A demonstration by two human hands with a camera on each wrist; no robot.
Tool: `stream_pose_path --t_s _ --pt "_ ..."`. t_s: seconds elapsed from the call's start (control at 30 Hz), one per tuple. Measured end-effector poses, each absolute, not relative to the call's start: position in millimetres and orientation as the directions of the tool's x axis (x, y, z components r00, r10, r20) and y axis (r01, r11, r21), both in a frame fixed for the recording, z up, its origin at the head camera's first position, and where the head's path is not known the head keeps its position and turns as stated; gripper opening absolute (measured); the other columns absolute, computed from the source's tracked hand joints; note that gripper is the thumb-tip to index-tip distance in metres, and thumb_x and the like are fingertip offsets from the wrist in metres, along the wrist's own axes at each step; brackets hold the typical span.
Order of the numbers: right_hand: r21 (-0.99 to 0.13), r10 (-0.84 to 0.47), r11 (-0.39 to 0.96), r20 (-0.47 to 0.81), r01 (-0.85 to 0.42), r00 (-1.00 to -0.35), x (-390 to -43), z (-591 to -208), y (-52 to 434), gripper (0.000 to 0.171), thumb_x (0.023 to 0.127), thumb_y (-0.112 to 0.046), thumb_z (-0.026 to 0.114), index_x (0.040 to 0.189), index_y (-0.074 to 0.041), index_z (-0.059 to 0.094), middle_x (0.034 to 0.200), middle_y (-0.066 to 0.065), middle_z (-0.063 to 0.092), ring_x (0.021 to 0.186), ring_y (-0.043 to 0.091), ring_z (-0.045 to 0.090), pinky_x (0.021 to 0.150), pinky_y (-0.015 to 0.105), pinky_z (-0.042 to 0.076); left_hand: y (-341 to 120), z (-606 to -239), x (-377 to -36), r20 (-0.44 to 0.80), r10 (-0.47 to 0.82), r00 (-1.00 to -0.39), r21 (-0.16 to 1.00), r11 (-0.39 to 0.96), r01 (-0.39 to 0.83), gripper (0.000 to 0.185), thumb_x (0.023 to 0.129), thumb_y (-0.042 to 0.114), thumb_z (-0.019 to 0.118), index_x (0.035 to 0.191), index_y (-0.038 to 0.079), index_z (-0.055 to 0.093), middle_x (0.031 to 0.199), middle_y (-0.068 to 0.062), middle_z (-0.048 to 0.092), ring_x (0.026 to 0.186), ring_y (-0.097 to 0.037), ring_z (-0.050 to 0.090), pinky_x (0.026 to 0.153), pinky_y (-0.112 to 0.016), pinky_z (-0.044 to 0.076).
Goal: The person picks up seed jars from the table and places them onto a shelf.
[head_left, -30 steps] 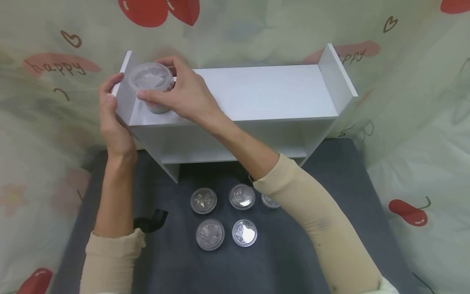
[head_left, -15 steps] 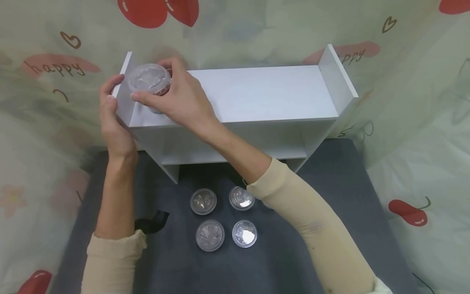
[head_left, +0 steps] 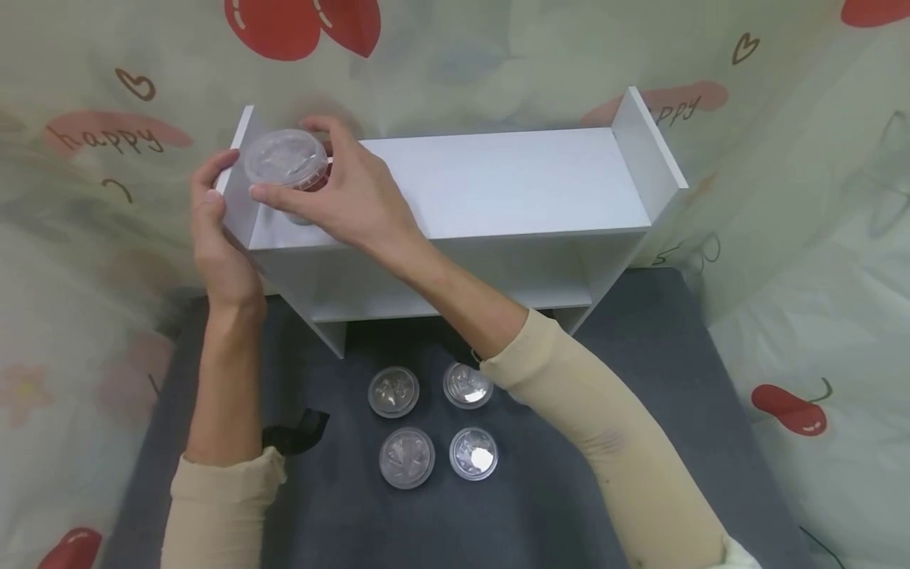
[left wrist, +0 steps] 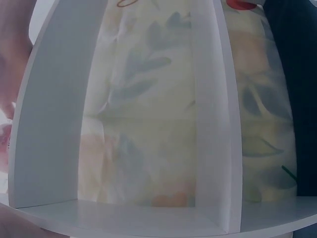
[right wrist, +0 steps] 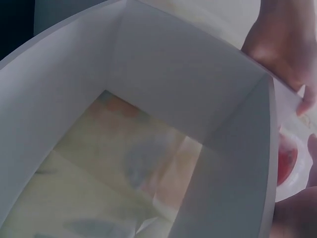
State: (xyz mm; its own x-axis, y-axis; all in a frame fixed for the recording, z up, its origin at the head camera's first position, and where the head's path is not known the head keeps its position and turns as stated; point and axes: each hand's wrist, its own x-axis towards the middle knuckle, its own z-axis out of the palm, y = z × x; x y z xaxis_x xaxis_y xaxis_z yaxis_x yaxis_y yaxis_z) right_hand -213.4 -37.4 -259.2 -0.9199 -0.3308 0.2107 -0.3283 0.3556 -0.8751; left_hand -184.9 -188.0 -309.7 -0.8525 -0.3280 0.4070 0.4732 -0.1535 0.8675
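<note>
My right hand (head_left: 362, 194) holds a clear lidded plastic tub (head_left: 286, 160) between thumb and fingers, upright at the left end of the top of a white shelf unit (head_left: 498, 182). The tub is close beside the unit's left side panel (head_left: 242, 186). On that panel my left hand (head_left: 226, 245) grips the edge, thumb in front and fingers round the outer face. In the right wrist view, part of the tub (right wrist: 290, 166) shows red beyond the shelf board, with the left hand (right wrist: 285, 47) above it. The fingers' far side is hidden.
Several round clear-lidded tubs, such as the front left one (head_left: 407, 458), stand on the dark table (head_left: 569, 506) before the unit. A black strap (head_left: 297, 433) lies by the left forearm. A printed curtain (head_left: 455, 63) hangs behind and on both sides.
My right hand has moved the tub slightly left, closer to the side panel. My left hand keeps its grip on the panel. The right sleeve now covers one tub on the table.
</note>
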Motion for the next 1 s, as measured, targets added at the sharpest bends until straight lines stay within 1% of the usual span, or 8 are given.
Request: stream_pose_path --t_s 0.1,0.27,0.37,0.5,0.67,0.8,0.9,1.0 --pt "-0.873 -0.332 0.353 0.219 -0.336 -0.918 -212 -258 -32 0.087 0.075 -0.047 0.084 0.145 -0.020 0.039 0.127 -0.004 0.057 0.104 0.006 0.056 0.079 0.017 0.046 -188 -309 -185 0.405 -0.334 -0.851 0.871 -0.143 0.471 0.043 0.097 0.025 0.030 0.129 0.016 0.057 0.131 -0.010 0.052 0.112 -0.022 0.052 0.088 -0.032 0.042" --pt "-0.871 -0.327 0.348 0.233 -0.346 -0.916 -208 -259 -23 0.087 0.076 -0.047 0.083 0.147 -0.022 0.039 0.137 -0.003 0.055 0.116 0.008 0.054 0.090 0.019 0.044 -189 -309 -184 0.393 -0.347 -0.852 0.872 -0.155 0.465 0.044 0.094 0.020 0.029 0.128 0.016 0.058 0.131 -0.010 0.051 0.114 -0.022 0.051 0.090 -0.032 0.041" --pt "-0.888 -0.310 0.319 0.232 -0.331 -0.922 -203 -259 -15 0.085 0.076 -0.045 0.084 0.147 -0.025 0.041 0.136 -0.005 0.056 0.117 0.009 0.055 0.092 0.020 0.044 -188 -308 -184 0.383 -0.358 -0.851 0.870 -0.168 0.463 0.045 0.092 0.015 0.029 0.126 0.014 0.059 0.130 -0.010 0.053 0.112 -0.022 0.052 0.089 -0.031 0.042" --pt "-0.900 -0.299 0.267 0.263 -0.345 -0.917 -196 -257 -2 0.082 0.077 -0.040 0.084 0.147 -0.024 0.044 0.134 -0.005 0.058 0.116 0.011 0.057 0.095 0.022 0.044 -186 -306 -186 0.382 -0.365 -0.849 0.865 -0.182 0.468 0.045 0.091 0.013 0.029 0.124 0.013 0.060 0.128 -0.011 0.053 0.113 -0.021 0.052 0.090 -0.030 0.042" --pt "-0.907 -0.302 0.149 0.338 -0.394 -0.891 -189 -260 13 0.077 0.080 -0.028 0.084 0.146 -0.020 0.046 0.133 0.001 0.058 0.116 0.014 0.058 0.094 0.025 0.047 -186 -306 -186 0.378 -0.365 -0.851 0.874 -0.162 0.458 0.047 0.091 0.012 0.027 0.125 0.014 0.060 0.129 -0.010 0.053 0.115 -0.021 0.051 0.091 -0.029 0.041" --pt "-0.902 -0.296 0.040 0.400 -0.429 -0.868 -184 -266 23 0.073 0.081 -0.018 0.082 0.145 -0.016 0.047 0.132 0.002 0.059 0.116 0.017 0.059 0.093 0.028 0.049 -185 -305 -187 0.376 -0.370 -0.849 0.861 -0.200 0.468 0.047 0.090 0.011 0.028 0.124 0.013 0.060 0.128 -0.011 0.054 0.115 -0.022 0.052 0.092 -0.029 0.041" --pt "-0.896 -0.297 0.009 0.421 -0.444 -0.857 -179 -271 31 0.073 0.080 -0.014 0.082 0.144 -0.013 0.047 0.132 0.002 0.058 0.116 0.019 0.059 0.093 0.029 0.050 -185 -305 -188 0.377 -0.372 -0.848 0.853 -0.217 0.474 0.047 0.090 0.009 0.028 0.123 0.012 0.060 0.127 -0.011 0.055 0.115 -0.022 0.052 0.092 -0.029 0.041" --pt "-0.883 -0.319 0.000 0.445 -0.470 -0.837 -172 -275 39 0.073 0.080 -0.012 0.082 0.144 -0.011 0.046 0.134 0.003 0.058 0.117 0.020 0.059 0.093 0.031 0.051 -185 -306 -186 0.378 -0.373 -0.847 0.865 -0.183 0.466 0.048 0.090 0.010 0.027 0.124 0.013 0.061 0.129 -0.010 0.054 0.117 -0.021 0.051 0.093 -0.028 0.040"
